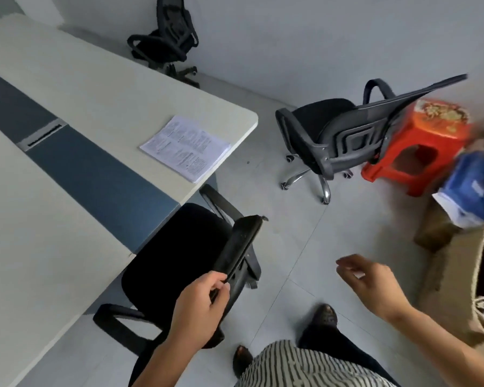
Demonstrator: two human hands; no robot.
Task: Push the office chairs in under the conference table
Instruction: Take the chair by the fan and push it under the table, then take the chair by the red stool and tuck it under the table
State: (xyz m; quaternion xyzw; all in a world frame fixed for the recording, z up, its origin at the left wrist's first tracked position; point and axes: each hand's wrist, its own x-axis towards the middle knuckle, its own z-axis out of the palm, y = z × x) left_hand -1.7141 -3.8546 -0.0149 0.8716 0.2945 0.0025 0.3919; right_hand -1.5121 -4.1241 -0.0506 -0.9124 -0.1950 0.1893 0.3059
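Head view shows our left hand point(200, 308) gripping the backrest top of the nearest chair point(176, 255), its seat partly under the table point(76, 88). Our right hand point(372, 283) hangs open and empty, well apart from it.

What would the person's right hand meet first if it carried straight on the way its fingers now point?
The right hand is open, fingers pointing up-left over bare floor. Nothing lies close ahead; farther along is probably the conference table corner, though depth is unclear.
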